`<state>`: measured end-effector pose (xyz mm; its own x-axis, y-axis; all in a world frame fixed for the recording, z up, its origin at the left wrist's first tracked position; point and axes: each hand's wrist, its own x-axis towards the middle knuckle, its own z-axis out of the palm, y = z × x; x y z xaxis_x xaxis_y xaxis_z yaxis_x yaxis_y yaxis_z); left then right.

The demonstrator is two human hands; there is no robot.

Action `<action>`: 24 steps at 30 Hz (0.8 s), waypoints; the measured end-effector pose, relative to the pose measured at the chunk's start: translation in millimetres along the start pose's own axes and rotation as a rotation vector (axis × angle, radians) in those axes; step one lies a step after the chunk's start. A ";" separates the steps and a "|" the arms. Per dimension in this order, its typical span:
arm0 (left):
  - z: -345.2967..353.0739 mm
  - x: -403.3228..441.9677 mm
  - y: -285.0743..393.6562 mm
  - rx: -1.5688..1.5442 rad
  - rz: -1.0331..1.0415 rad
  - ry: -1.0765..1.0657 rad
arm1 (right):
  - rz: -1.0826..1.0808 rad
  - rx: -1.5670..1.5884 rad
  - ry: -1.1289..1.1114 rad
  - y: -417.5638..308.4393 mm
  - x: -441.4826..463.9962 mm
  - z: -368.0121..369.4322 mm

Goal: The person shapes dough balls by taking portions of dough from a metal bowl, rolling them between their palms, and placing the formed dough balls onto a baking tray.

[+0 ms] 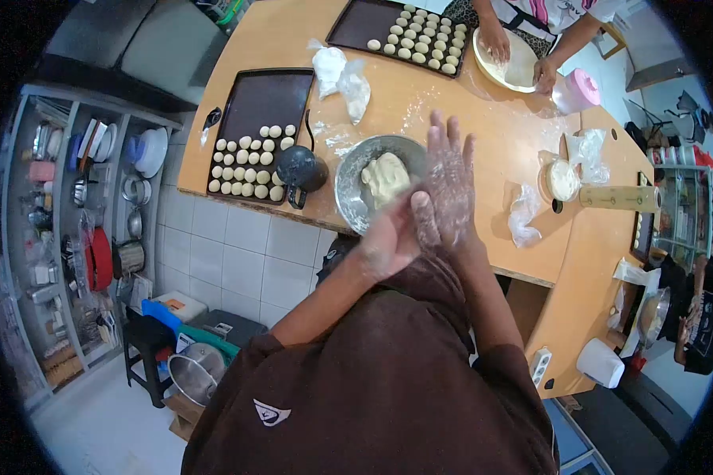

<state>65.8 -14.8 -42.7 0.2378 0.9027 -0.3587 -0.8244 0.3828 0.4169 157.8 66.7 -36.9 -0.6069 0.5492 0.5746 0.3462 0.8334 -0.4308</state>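
My right hand (pixel 451 186) is raised over the bowl's right edge, fingers stretched out and coated in white flour or dough. My left hand (pixel 396 237) is pressed close to its palm side, smeared by motion, so its fingers are not clear. Neither hand shows a held thing. Just beyond them stands a metal bowl (pixel 348 198), dusted white inside, with a lump of pale dough (pixel 386 179) in it. Left of the bowl is a dark jug-like container (pixel 301 169) with a handle.
A baking tray (pixel 261 91) holds rows of dough balls; another tray (pixel 364 24) lies farther back. Plastic bags (pixel 330 67) of white powder rest between. Across the wooden table (pixel 451 111), another person's hands work in a cream basin (pixel 523 63). A rolling-pin-like cylinder (pixel 619 198) lies right.
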 end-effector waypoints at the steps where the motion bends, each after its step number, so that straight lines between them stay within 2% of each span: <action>1: 4.9 -5.5 16.8 -0.117 -0.013 -0.029 | 0.020 -0.032 -0.001 0.3 -6.8 4.8; 3: -2.0 10.1 19.8 -0.041 0.218 -0.225 | 0.108 0.059 -0.476 -26.1 -20.5 9.0; 4: -8.4 17.2 15.8 -0.005 0.330 -0.318 | 0.009 -0.241 -0.395 -28.7 -32.9 20.4; 5: -15.2 28.1 3.1 0.066 0.252 -0.247 | -0.069 -0.585 -0.297 -31.2 -45.3 31.7; 6: -25.5 36.2 -20.0 -0.105 0.252 -0.335 | -0.110 -0.890 -0.190 -33.8 -57.7 43.0; 7: -36.2 39.7 -47.5 -0.276 0.251 -0.421 | 0.487 -0.731 -0.054 -51.5 -47.2 69.6; 10: -6.9 -4.4 -8.9 0.024 0.267 -0.375 | 0.097 -0.340 0.116 -5.5 -36.5 29.7; 12: -7.0 -8.3 14.3 -0.044 0.056 -0.215 | 0.076 -0.028 -0.041 17.9 -28.4 13.5; 13: -10.0 -4.9 21.5 -0.014 0.140 -0.237 | -0.052 -0.174 -0.147 28.6 -54.5 34.5; 16: -18.6 19.6 0.8 0.086 0.253 -0.167 | -0.357 0.026 -0.215 -30.8 -62.5 35.7; 17: -17.6 31.5 -17.2 -0.001 0.192 -0.139 | 0.106 -0.175 -0.168 -41.7 -58.7 54.2; 18: -19.8 28.4 -20.7 0.044 0.205 -0.243 | 0.570 -0.371 -0.114 -52.2 -51.7 76.3; 20: -27.0 12.2 -25.7 0.136 0.226 -0.443 | 0.699 -0.353 -0.025 -38.3 -39.4 72.5; 21: -22.5 -9.3 -16.1 0.089 0.061 -0.132 | 0.364 -0.148 0.006 -15.7 -17.2 30.1; 22: -18.9 -14.6 -5.5 0.056 0.076 -0.121 | 0.029 0.054 0.036 -2.2 -7.8 4.6; 24: -10.0 -7.7 18.8 -0.015 0.126 -0.105 | -0.114 0.047 -0.089 -3.0 -32.5 16.6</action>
<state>43.3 -16.4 -40.5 0.1836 0.9593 -0.2147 -0.8584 0.2628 0.4405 164.7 45.3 -65.8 -0.7023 0.4415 0.5585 0.2384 0.8850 -0.3999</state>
